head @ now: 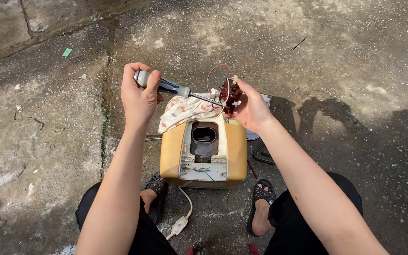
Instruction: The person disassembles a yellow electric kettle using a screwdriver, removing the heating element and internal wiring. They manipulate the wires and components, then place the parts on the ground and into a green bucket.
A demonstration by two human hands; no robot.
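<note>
Left hand (140,97) fingers clenched round screwdriver (178,88); right hand (251,109) fingers pinch brown part (230,94)

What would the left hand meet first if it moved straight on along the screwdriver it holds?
Probably the dark red part held by the right hand. The left hand aims the screwdriver at it, tip apparently touching, though depth is unclear.

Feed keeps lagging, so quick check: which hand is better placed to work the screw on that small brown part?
Left, probably. The left hand already grips the screwdriver, its tip at the brown part. The right hand is busy holding that part above the yellow appliance.
</note>
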